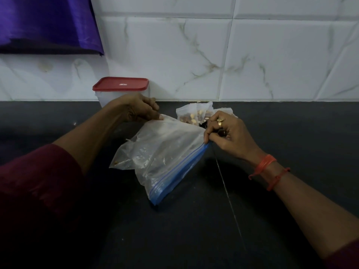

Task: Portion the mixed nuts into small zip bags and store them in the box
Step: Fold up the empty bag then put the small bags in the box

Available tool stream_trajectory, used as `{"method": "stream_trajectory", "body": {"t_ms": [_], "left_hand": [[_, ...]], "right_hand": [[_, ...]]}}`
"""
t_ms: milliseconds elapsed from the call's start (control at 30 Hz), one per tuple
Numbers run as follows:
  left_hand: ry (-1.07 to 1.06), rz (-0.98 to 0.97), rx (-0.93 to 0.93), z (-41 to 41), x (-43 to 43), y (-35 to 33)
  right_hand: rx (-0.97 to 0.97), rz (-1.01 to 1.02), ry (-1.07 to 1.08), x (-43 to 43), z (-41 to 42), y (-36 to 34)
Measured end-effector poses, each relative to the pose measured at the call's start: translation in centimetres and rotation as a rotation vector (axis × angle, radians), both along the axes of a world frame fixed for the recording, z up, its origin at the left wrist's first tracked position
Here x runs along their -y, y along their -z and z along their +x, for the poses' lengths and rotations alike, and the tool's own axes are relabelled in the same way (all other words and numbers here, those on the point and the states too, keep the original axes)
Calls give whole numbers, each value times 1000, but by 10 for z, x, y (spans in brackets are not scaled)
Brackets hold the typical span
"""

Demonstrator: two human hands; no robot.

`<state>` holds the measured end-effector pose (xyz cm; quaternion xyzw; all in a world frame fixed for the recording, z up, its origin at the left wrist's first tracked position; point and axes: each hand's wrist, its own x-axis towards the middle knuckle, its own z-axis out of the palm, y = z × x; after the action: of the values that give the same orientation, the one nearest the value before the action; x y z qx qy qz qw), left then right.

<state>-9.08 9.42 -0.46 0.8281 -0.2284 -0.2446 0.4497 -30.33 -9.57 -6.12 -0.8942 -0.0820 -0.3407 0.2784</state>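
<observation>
On dark counter (194, 239), pinching big bag (165, 152) — left hand (139, 110) at far corner, right hand (225, 133) at zip end — best keeping zip taut, level; small bags (191, 116) of nuts behind, box (120, 87) near wall.

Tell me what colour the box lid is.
Red, seen clearly in the head view: the lid sits on the box.

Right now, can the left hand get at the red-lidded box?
Probably yes: the box stands just behind the left hand with nothing between, though that hand is gripping the large zip bag.
</observation>
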Motion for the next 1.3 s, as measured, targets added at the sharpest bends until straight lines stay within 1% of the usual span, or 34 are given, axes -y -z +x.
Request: {"method": "stream_trajectory", "body": {"t_ms": [67,167,233,367,433,500,567,667,700,833,867,933,1000,1133,1233,1300], "left_hand": [[23,8,-58,0,0,1],[66,19,-212,0,-1,4],[46,-27,-340,0,-3,5],[30,-141,-538,2,-6,8],[8,-182,-570,1,-6,8],[-11,-154,-507,7,-5,9],[-16,-109,-384,6,-4,11],[-44,-161,-301,-2,-3,20],[-72,-196,-289,6,9,21],[-105,-188,-134,-3,17,30],[-73,-159,-105,-7,17,31],[-17,-129,-67,-14,15,29],[-11,-161,-65,-16,12,25],[-71,-113,166,-24,-9,14],[-116,-162,233,-40,-38,8],[-140,-173,251,-54,-61,6]], "right_hand": [[1,2,-5,1,0,-1],[-5,3,-2,3,0,0],[-20,40,5,5,0,0],[-25,143,7,11,0,-2],[-35,127,14,13,0,-1],[-51,120,22,14,-1,0],[-54,119,26,15,-1,0],[-69,137,-3,17,-1,-2],[-78,134,-16,17,-2,-2],[-130,31,-54,22,-6,-1],[-131,26,-48,24,-6,-1],[-104,54,-14,29,-7,-2],[-53,71,10,29,-8,-3],[9,-11,47,22,-12,-9],[21,-37,-60,2,-18,-15],[28,-96,-133,-17,-22,-17]]}}
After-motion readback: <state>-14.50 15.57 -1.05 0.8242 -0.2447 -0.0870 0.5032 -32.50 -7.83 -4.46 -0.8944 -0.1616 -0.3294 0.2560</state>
